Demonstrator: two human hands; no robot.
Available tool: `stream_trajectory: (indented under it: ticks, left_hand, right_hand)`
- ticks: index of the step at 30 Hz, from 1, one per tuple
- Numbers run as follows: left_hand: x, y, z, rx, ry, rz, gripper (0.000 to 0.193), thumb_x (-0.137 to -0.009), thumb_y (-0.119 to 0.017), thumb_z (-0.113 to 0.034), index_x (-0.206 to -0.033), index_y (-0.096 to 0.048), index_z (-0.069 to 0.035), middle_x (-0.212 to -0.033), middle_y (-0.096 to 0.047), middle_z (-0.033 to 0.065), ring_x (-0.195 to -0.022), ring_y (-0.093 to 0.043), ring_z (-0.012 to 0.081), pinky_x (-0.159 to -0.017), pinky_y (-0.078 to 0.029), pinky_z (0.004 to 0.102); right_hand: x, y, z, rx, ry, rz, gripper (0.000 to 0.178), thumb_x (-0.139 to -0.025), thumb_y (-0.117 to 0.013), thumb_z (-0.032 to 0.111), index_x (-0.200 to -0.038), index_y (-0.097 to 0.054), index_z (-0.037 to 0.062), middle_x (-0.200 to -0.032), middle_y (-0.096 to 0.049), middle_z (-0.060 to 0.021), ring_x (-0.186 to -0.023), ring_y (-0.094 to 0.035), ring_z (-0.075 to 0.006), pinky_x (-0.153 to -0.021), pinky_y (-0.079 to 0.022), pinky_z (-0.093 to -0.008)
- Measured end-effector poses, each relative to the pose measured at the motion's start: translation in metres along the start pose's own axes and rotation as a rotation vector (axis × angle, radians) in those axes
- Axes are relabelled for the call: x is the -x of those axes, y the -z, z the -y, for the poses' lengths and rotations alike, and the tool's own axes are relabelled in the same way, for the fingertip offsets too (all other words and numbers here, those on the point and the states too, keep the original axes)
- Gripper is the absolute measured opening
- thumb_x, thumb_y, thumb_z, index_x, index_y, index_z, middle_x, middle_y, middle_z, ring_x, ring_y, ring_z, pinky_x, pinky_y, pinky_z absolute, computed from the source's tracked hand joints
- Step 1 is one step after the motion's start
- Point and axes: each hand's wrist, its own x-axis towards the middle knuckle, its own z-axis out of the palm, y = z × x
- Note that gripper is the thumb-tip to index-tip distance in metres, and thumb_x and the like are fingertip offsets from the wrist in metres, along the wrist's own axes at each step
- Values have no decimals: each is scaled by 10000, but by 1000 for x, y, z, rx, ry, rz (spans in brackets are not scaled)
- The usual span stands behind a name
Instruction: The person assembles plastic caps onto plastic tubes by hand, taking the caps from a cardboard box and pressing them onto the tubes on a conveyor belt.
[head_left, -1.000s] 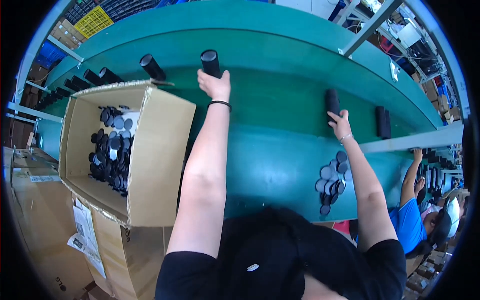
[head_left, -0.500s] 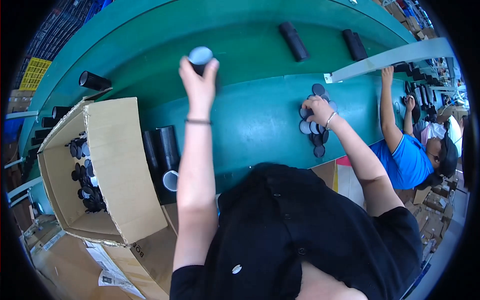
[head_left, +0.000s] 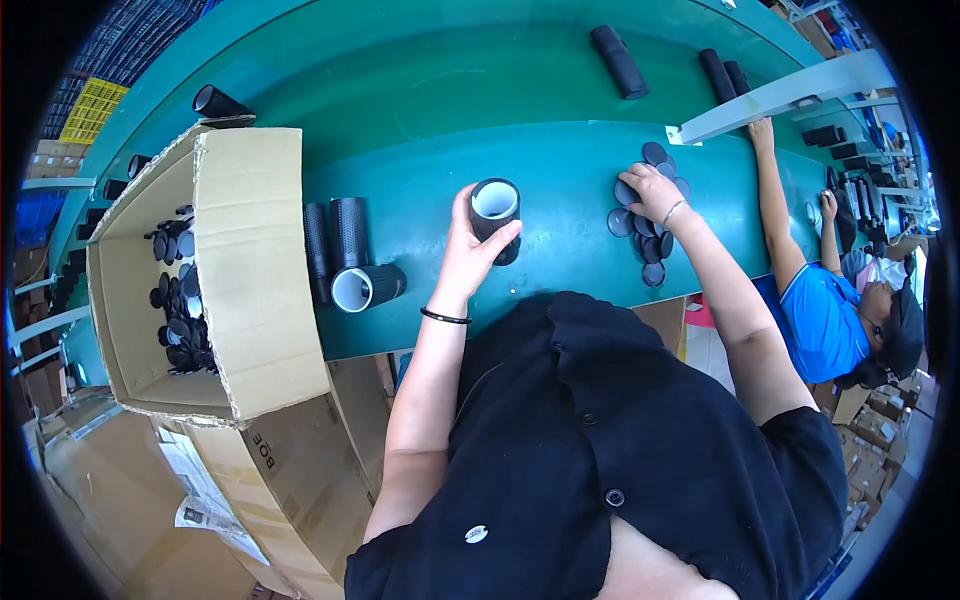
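My left hand (head_left: 466, 250) is wrapped round a black tube (head_left: 508, 246), holding it upright above the green worktop with its pale, open end up. Further right, my right hand (head_left: 652, 193) is bent over a loose heap of flat black discs (head_left: 643, 222), its fingertips closed on a black disc (head_left: 626, 192) at the heap's left side. Two textured black tubes (head_left: 348, 232) lie at the left of the worktop. Nearer me, another black tube (head_left: 385, 284) rests on its side with its pale opening showing.
A cardboard box (head_left: 262, 270) holding many black discs (head_left: 182, 310) stands at the left. Along the back is a green conveyor belt (head_left: 450, 90) carrying black tubes (head_left: 620, 62). A grey metal bar (head_left: 790, 97) crosses at the right, beside a co-worker in a blue shirt (head_left: 825, 320).
My left hand has brought the tube from over the belt toward me and to the right. My right hand stays at the discs. Tubes on the belt appear further right.
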Motion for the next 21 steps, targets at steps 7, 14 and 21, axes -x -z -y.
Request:
stream_trajectory:
  ticks: [7,14,21]
  left_hand:
    - [10,-2,5,1,30,43,703,-772,-768,-126,-1322,-347,-3,-1167,-531,80,-1093,-515,158,-945,-419,308]
    - [11,0,4,28,41,32,677,-770,-772,-129,-1302,-372,-6,-1142,-545,72,-1062,-531,153,-923,-433,303]
    - [9,-3,3,32,28,-1,648,-771,-770,-124,-1288,-394,-14,-1118,-554,64,-1026,-544,147,-893,-445,291]
  right_hand:
    - [2,-5,9,-81,-9,-117,574,-617,-769,69,-1160,-584,42,-1035,-551,-135,-1045,-517,-328,-916,-432,-383]
    - [32,-6,39,-47,50,-37,390,-607,-773,71,-979,-663,40,-933,-578,-85,-914,-528,-285,-850,-443,-379]
    - [54,-44,30,-160,68,-228,390,-581,-782,64,-950,-658,37,-927,-589,-74,-917,-520,-281,-862,-433,-382]
